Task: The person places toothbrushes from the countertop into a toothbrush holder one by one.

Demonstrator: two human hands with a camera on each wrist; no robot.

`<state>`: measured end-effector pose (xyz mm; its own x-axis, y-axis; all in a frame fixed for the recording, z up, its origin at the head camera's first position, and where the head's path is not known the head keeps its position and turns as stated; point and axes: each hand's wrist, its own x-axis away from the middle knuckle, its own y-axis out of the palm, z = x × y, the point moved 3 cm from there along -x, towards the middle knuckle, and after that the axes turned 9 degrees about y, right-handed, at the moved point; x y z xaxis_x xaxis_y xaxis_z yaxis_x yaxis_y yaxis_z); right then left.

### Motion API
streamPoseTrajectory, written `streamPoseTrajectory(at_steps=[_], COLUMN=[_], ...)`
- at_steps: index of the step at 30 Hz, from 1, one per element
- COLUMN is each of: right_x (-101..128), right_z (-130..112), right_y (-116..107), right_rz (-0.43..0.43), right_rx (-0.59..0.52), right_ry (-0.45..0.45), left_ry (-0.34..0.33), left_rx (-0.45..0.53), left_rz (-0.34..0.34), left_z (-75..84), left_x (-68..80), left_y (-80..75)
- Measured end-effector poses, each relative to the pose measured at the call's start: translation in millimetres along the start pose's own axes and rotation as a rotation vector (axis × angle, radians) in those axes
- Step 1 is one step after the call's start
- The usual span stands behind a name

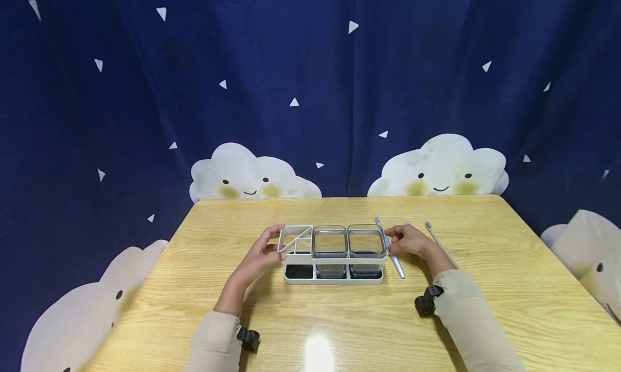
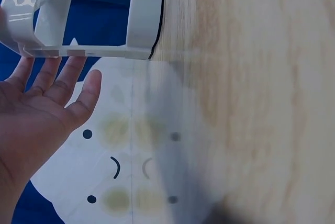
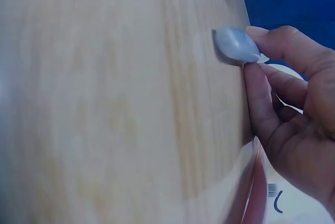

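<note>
A white toothbrush holder (image 1: 335,260) stands on the table, with two clear cups in it, a left cup (image 1: 331,242) and a right cup (image 1: 367,242), and a divided slot section at its left end. My left hand (image 1: 259,256) holds that end, thumb at the front corner and fingers along the side and back; in the left wrist view the fingertips touch the holder's end frame (image 2: 99,51). To the right of the holder, my right hand (image 1: 407,240) pinches a pale blue toothbrush (image 1: 397,265). In the right wrist view its rounded handle end (image 3: 236,44) shows between thumb and finger.
Another toothbrush (image 1: 432,231), pale, lies right of my right hand, partly covered by the forearm. A pink handle (image 3: 256,187) shows low in the right wrist view. Behind the wooden table (image 1: 335,310) hangs a dark blue curtain (image 1: 291,48) with clouds.
</note>
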<state>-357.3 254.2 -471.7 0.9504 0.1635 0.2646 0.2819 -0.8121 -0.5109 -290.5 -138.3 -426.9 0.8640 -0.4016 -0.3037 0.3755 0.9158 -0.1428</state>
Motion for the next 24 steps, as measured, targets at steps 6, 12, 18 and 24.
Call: streamPoseTrajectory(at_steps=[6,12,18,24], right_x=[-0.2,1.3,5.9,7.9], right_z=[-0.3,-3.3,-3.3,-0.6], right_y=[1.6,2.2,1.8,1.7], right_rz=[0.004,0.015,-0.007,-0.005], right_rx=[-0.008,-0.003,-0.045,-0.13], right_ry=[0.053,0.053,0.019,0.032], left_ry=[-0.008,-0.002,-0.02,-0.035], left_rx=[0.012,0.001,0.002,-0.01], left_rz=[-0.003,0.004,-0.007,-0.027], left_z=[-0.4,1.7,8.5,24.9], left_x=[0.0,0.0,0.5,1.7], left_y=[-0.7,-0.8,0.3,4.1])
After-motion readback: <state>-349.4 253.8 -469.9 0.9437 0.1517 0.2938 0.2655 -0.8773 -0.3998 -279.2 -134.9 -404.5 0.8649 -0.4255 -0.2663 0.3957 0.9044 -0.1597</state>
